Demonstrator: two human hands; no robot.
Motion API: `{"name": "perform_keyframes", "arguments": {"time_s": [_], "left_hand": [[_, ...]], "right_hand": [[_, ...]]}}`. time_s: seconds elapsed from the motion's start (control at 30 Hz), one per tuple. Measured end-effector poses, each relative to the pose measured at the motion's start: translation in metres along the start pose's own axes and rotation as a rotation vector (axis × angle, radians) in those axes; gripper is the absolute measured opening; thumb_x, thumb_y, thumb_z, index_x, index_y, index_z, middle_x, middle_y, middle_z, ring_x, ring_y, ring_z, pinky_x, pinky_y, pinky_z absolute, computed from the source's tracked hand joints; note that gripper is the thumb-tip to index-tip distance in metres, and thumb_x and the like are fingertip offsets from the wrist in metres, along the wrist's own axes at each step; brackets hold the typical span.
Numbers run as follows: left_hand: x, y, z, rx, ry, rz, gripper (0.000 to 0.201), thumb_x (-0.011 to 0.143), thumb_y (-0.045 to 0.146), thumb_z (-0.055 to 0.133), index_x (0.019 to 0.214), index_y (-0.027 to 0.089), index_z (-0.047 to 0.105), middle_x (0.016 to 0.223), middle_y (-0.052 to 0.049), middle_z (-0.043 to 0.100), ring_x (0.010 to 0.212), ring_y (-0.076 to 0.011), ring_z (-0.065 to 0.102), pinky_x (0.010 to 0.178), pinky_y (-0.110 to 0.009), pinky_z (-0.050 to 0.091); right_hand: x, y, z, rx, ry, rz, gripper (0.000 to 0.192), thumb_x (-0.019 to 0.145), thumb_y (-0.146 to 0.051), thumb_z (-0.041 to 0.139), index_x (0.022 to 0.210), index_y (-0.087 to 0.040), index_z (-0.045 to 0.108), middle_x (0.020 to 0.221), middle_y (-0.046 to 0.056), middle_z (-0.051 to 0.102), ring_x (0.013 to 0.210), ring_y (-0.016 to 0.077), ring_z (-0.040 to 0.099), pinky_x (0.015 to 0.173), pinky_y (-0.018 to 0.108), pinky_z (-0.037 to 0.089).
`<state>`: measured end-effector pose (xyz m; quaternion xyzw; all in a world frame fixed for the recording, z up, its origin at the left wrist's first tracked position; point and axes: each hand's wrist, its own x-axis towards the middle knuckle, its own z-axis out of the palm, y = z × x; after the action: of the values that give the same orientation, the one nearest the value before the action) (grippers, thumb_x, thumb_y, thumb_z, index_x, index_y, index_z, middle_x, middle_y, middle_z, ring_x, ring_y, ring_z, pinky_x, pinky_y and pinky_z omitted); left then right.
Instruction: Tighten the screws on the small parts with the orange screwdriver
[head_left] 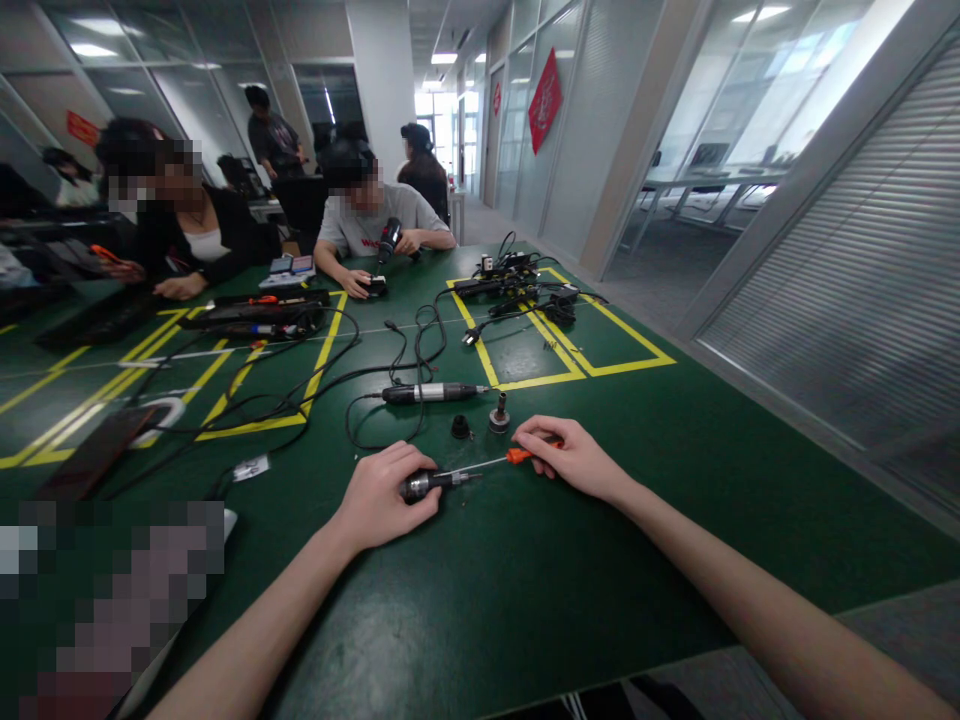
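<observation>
Your left hand (pixel 386 492) grips the little metal tool (pixel 433 482) on the green table (pixel 525 600), your right hand (pixel 574 455) pinches the orange screwdriver (pixel 495 462), whose thin tip could slip off and poke you.

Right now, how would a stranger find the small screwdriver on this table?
Start at the green table. Near its front edge, the right hand pinches the screwdriver. Its orange handle and thin silver shaft set it apart from the black parts beside it.
</observation>
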<state>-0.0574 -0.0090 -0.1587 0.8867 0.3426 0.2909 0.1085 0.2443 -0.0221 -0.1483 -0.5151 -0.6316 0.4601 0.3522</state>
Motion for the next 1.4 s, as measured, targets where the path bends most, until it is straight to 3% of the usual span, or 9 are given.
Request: {"name": "perform_keyframes", "arguments": {"time_s": [0.1, 0.33, 0.47, 0.57, 0.77, 0.97, 1.2, 1.4], "left_hand": [[-0.0001, -0.0005, 0.0003, -0.003, 0.0, -0.001, 0.01, 0.085, 0.024, 0.067, 0.091, 0.02, 0.072, 0.084, -0.003, 0.075, 0.078, -0.0194, 0.07, 0.07, -0.03, 0.053], [0.0003, 0.0004, -0.0005, 0.006, 0.002, -0.001, 0.009, 0.084, 0.024, 0.067, 0.091, 0.02, 0.072, 0.083, -0.002, 0.076, 0.077, -0.0186, 0.069, 0.069, -0.029, 0.053], [0.0006, 0.001, -0.001, 0.002, 0.005, 0.002, 0.01, 0.085, 0.024, 0.067, 0.091, 0.02, 0.073, 0.083, -0.002, 0.076, 0.077, -0.0187, 0.07, 0.068, -0.029, 0.054], [0.0006, 0.0012, -0.0013, 0.003, 0.006, -0.002, 0.01, 0.084, 0.024, 0.067, 0.091, 0.02, 0.073, 0.083, -0.002, 0.075, 0.077, -0.0187, 0.07, 0.068, -0.029, 0.054], [0.0006, 0.0009, -0.0009, 0.001, 0.008, 0.002, 0.009, 0.085, 0.024, 0.067, 0.09, 0.021, 0.073, 0.083, -0.003, 0.076, 0.077, -0.0184, 0.07, 0.068, -0.029, 0.054], [0.0005, 0.0011, -0.001, -0.002, 0.007, 0.0, 0.009, 0.085, 0.024, 0.067, 0.091, 0.02, 0.073, 0.083, -0.003, 0.076, 0.077, -0.0185, 0.07, 0.068, -0.029, 0.054], [0.0012, 0.002, -0.0016, -0.002, 0.004, -0.007, 0.01, 0.085, 0.025, 0.066, 0.09, 0.02, 0.073, 0.083, -0.003, 0.076, 0.077, -0.0186, 0.07, 0.069, -0.029, 0.055], [0.0012, 0.0024, -0.0019, -0.005, 0.004, -0.009, 0.01, 0.085, 0.025, 0.066, 0.09, 0.021, 0.073, 0.083, -0.003, 0.076, 0.078, -0.019, 0.07, 0.069, -0.029, 0.055]], "right_hand": [[0.0006, 0.0016, -0.0002, 0.017, -0.015, 0.023, 0.045, 0.088, -0.061, 0.065, 0.094, -0.017, 0.069, 0.057, -0.003, 0.057, 0.05, 0.0123, 0.05, 0.051, 0.027, 0.04], [0.0003, -0.0022, -0.0013, 0.025, 0.044, -0.042, 0.038, 0.079, -0.051, 0.078, 0.097, -0.018, 0.072, 0.081, 0.001, 0.066, 0.063, 0.0127, 0.055, 0.06, 0.027, 0.044], [-0.0004, 0.0, 0.0002, -0.008, 0.002, -0.003, 0.043, 0.089, -0.06, 0.065, 0.091, -0.018, 0.069, 0.06, -0.002, 0.057, 0.052, 0.0125, 0.05, 0.053, 0.027, 0.041], [-0.0007, -0.0001, -0.0007, -0.014, -0.011, 0.014, 0.041, 0.09, -0.059, 0.065, 0.093, -0.018, 0.069, 0.054, -0.004, 0.053, 0.049, 0.012, 0.047, 0.052, 0.027, 0.04], [-0.0016, -0.0056, -0.0036, -0.004, 0.058, -0.058, 0.038, 0.079, -0.05, 0.078, 0.103, -0.02, 0.072, 0.083, 0.0, 0.065, 0.064, 0.0133, 0.056, 0.062, 0.028, 0.047], [-0.0013, -0.0025, -0.0017, -0.011, 0.0, 0.01, 0.044, 0.09, -0.06, 0.062, 0.099, -0.017, 0.069, 0.055, -0.005, 0.053, 0.048, 0.0119, 0.046, 0.05, 0.026, 0.039], [-0.0008, -0.0022, -0.0018, 0.052, 0.051, -0.056, 0.04, 0.082, -0.051, 0.077, 0.106, -0.019, 0.071, 0.073, -0.003, 0.06, 0.057, 0.0109, 0.051, 0.055, 0.026, 0.042], [-0.0006, -0.0008, -0.0008, -0.039, 0.026, 0.0, 0.046, 0.091, -0.063, 0.062, 0.092, -0.018, 0.07, 0.051, -0.006, 0.049, 0.048, 0.0122, 0.046, 0.054, 0.028, 0.039]]}}
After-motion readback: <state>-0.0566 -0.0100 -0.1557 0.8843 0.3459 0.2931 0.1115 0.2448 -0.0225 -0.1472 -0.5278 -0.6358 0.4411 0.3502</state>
